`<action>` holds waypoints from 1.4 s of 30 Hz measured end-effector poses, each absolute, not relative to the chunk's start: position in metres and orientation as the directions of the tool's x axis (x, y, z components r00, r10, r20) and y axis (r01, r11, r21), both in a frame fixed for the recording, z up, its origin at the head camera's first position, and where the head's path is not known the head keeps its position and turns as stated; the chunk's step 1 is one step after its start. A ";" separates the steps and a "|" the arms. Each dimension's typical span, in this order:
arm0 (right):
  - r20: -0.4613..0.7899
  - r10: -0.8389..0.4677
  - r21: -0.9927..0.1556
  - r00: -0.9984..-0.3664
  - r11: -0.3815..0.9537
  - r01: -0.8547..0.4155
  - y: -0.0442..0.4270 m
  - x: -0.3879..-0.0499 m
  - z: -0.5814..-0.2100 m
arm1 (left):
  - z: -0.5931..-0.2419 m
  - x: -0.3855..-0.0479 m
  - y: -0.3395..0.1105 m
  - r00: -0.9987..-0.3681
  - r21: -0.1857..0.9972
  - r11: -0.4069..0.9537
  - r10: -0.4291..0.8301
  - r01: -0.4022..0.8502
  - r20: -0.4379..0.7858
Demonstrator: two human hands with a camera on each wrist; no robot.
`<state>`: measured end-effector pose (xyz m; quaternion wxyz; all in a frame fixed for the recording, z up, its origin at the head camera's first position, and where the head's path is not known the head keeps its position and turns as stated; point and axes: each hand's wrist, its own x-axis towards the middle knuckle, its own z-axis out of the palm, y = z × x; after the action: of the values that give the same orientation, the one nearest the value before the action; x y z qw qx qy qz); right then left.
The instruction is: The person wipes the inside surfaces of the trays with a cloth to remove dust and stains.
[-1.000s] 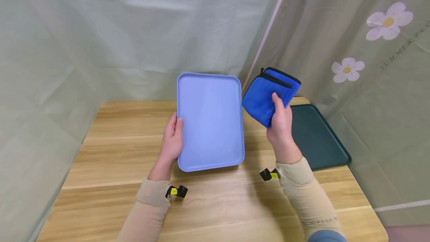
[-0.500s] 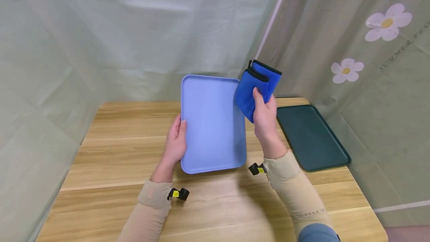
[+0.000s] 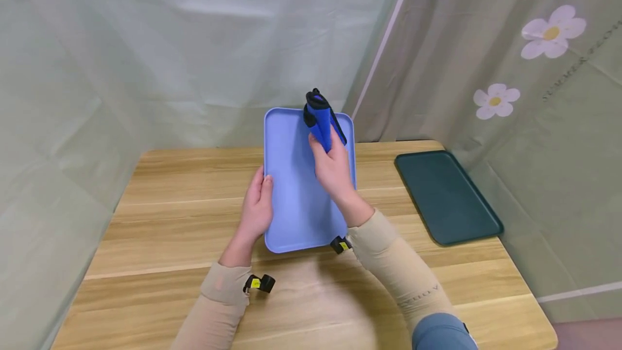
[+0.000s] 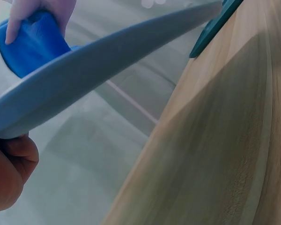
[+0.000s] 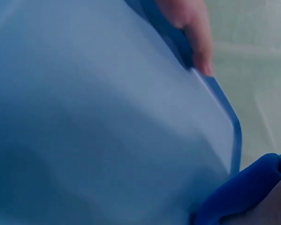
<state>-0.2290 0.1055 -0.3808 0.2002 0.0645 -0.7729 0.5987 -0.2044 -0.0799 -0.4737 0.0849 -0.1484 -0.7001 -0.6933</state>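
The left hand (image 3: 256, 207) grips a pale-blue tray (image 3: 295, 209). The right hand (image 3: 333, 170) holds a blue cloth (image 3: 319, 122) over it

The head view is showing bright, diffuse light, with a pale sheen glowing on the far curtain (image 3: 228, 9) and a washed-out patch shining on the near part of the bench (image 3: 298, 290). A soft shadow is spreading right of that patch, and another is dulling the periwinkle tray (image 3: 286, 215). Both wrist views are looking dimmer and hazier; the right one is softly blurring the left hand (image 5: 189, 23).
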 end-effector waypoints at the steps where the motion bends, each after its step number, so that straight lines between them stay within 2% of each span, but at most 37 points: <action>1: 0.396 0.119 -0.889 -0.911 0.301 -0.347 0.102 -0.229 -0.382 | -0.474 -0.204 -0.080 -0.940 0.943 -0.007 0.087 0.332 0.331; 11: 0.456 -0.119 -0.756 -0.882 0.471 -0.454 0.081 -0.227 -0.384 | -0.474 -0.206 -0.079 -0.925 0.928 -0.005 0.086 0.371 0.371; 17: 0.399 -0.316 -0.583 -0.861 0.637 -0.504 0.080 -0.225 -0.383 | -0.473 -0.208 -0.078 -0.898 0.899 0.040 0.088 0.436 0.431; 21: 0.385 -0.397 -0.466 -0.833 0.696 -0.546 0.083 -0.225 -0.382 | -0.473 -0.208 -0.078 -0.892 0.892 0.054 0.089 0.448 0.443; 30: 0.372 -0.460 -0.261 -0.806 0.781 -0.567 0.091 -0.231 -0.375 | -0.471 -0.208 -0.078 -0.889 0.891 0.047 0.111 0.452 0.445; 42: 0.383 -0.472 -0.213 -0.794 0.791 -0.573 0.097 -0.232 -0.373 | -0.473 -0.206 -0.082 -0.876 0.881 0.014 0.115 0.473 0.468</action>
<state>-0.2319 0.0972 -0.3732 0.1569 0.2800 -0.9333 0.1614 -0.2058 -0.0819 -0.4726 0.1337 -0.2101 -0.6993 -0.6701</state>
